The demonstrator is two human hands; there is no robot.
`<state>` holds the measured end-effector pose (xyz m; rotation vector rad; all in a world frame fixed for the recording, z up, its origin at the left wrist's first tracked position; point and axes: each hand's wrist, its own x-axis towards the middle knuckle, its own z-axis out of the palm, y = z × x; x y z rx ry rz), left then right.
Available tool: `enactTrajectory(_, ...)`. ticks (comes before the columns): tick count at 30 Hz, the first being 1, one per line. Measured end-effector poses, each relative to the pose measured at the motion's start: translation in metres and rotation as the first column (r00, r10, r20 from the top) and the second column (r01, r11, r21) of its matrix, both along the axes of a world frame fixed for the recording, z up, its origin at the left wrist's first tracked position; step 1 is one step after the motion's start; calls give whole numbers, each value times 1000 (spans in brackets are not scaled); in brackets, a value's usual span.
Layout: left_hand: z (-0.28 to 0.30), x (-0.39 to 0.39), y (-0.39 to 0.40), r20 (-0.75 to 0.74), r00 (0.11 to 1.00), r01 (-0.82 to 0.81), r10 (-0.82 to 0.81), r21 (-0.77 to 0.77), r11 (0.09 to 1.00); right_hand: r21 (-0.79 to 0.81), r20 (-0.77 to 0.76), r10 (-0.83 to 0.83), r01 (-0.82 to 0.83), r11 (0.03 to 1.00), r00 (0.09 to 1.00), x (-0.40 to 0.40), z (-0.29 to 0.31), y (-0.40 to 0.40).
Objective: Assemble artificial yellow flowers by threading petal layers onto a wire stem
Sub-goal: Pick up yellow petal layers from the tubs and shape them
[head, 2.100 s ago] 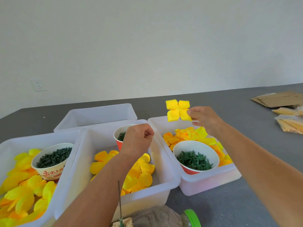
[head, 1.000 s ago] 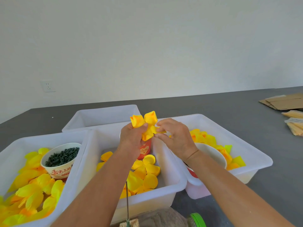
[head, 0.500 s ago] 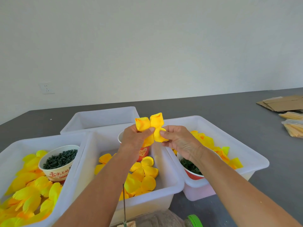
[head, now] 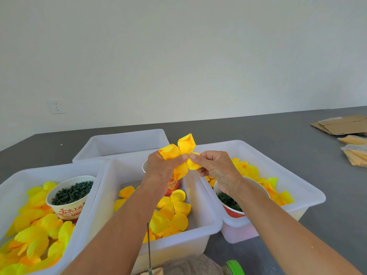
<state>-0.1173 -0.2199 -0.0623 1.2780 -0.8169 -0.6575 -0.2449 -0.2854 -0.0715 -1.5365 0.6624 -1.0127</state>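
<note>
A yellow four-petal layer is held up above the middle white bin. My left hand pinches it at its centre from the left, fingers curled round the lower petals. My right hand pinches the petal on the right side, its fingertips meeting the left hand's. A thin green wire stem stands upright at the bottom of the view, below my left forearm, touched by neither hand.
The left bin holds yellow petals and a paper cup of dark green pieces. The right bin has petals and a red cup of green pieces. An empty bin sits behind. Flat cardboard and bagged material lie far right.
My right hand carried the petal layer from above the right bin over to my left hand. Both hands now pinch it together above the middle bin.
</note>
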Motion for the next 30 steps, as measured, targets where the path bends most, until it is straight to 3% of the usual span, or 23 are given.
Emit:
enactTrajectory(6, 0, -1, 2, 24, 1000, 18, -16, -92, 996, 124, 7, 161, -160, 979, 987, -2, 2, -2)
enactTrajectory(10, -1, -2, 2, 58, 998, 31, -28, -66, 997, -41, -94, 32, -36, 998, 995, 0, 1, -2)
enactTrajectory(17, -4, 0, 1, 46, 997, 55, -54, -8, 998, -138, 17, -44, 46, 989, 999, -4, -1, -4)
enactTrajectory(21, -2, 1, 1, 2, 1000, -4, 4, -61, 998, -38, 38, -56, 57, 998, 998, -2, -1, -4)
enactTrajectory(26, -2, 2, 2, -102, 994, 18, -27, -95, 995, 86, 51, 124, -128, 988, 991, -2, 0, -4)
enactTrajectory(30, -3, 3, -3, -183, 983, 12, -26, -77, 997, 51, 123, 131, -138, 989, 984, -3, 3, -4)
